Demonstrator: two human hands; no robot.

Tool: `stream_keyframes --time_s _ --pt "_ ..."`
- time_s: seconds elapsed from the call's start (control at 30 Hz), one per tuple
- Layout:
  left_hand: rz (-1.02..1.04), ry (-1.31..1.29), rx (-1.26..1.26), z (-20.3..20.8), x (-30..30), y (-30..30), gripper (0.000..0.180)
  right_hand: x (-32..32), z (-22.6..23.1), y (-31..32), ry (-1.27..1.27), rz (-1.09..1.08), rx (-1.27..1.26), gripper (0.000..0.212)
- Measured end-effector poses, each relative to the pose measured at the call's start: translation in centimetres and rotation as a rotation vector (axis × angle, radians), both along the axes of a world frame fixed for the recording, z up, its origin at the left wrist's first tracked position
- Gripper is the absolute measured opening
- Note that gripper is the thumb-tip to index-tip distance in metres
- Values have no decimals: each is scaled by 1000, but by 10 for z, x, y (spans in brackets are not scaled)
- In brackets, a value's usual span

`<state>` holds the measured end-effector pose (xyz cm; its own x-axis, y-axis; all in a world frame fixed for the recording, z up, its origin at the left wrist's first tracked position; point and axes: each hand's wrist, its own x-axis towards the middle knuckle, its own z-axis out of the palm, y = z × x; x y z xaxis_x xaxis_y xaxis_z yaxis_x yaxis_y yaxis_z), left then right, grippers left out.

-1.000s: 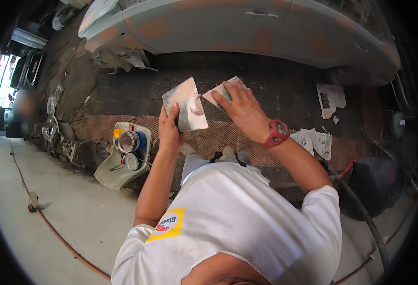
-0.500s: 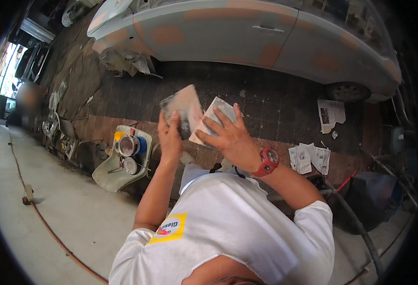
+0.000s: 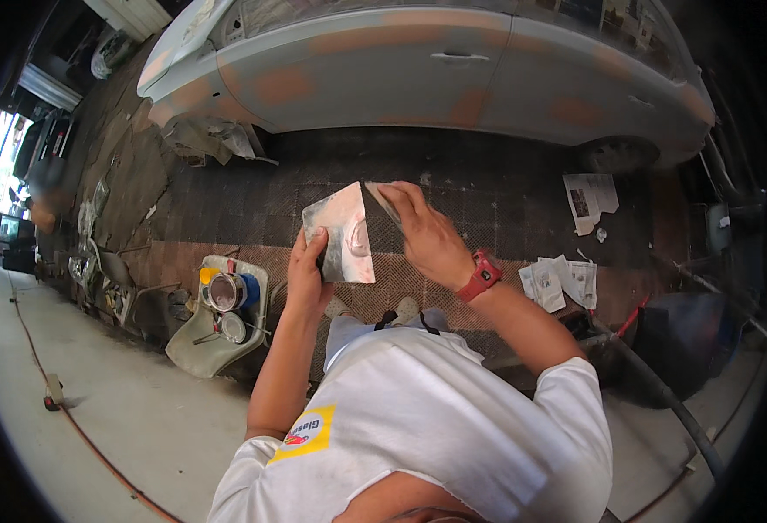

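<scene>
My left hand (image 3: 307, 277) grips a flat, grey-smeared board (image 3: 335, 248) by its lower left side, thumb on top. A pinkish dab of filler (image 3: 359, 235) lies near the board's right edge. Just right of the board, my right hand (image 3: 433, 246) holds a thin flat filler spreader (image 3: 382, 200) turned almost edge-on, its fingers along the far face. The spreader's top end is close to the board's upper right corner; whether they touch I cannot tell. Beyond both hands stands a grey car (image 3: 375, 91) with orange-pink patches on its doors.
At my left, a pale plastic chair (image 3: 193, 346) carries an open tin (image 3: 223, 294), a round lid (image 3: 232, 329) and a blue item. Newspaper sheets (image 3: 582, 206) and more papers (image 3: 542, 286) lie on the floor at right, near a dark pole (image 3: 662, 392). An orange hose (image 3: 87, 429) crosses the pale floor.
The spreader has turned from face-up to nearly edge-on and come off the board. The board has tilted upright a little, showing the filler dab. My right hand has moved slightly right.
</scene>
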<state>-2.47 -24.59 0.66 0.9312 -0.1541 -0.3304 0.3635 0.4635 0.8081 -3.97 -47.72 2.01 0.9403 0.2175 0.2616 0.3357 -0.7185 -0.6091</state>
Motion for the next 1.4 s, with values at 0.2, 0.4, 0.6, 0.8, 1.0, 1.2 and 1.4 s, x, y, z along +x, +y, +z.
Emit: stream_keyframes --time_s 0.2,0.4,0.6,0.8,1.0,1.2,1.4 --pt "232 -55 -58 -4 17 10 42 -20 3 26 527 138 1048 54" --pt "331 -249 139 -1 21 11 43 -32 1 27 701 118 1004 43" --pt "-197 37 56 11 6 17 42 -4 13 -33 541 13 1561 38" --pt "-105 87 -230 -4 8 24 43 -8 -29 -46 533 82 862 41" --pt "-95 -130 191 10 0 -8 53 -13 16 13 -262 -157 -7 37" --pt "193 -252 265 -28 10 8 54 -44 -20 24 -290 126 -215 31" --pt "30 -127 1 -24 25 17 52 -38 28 34 -459 261 120 47"
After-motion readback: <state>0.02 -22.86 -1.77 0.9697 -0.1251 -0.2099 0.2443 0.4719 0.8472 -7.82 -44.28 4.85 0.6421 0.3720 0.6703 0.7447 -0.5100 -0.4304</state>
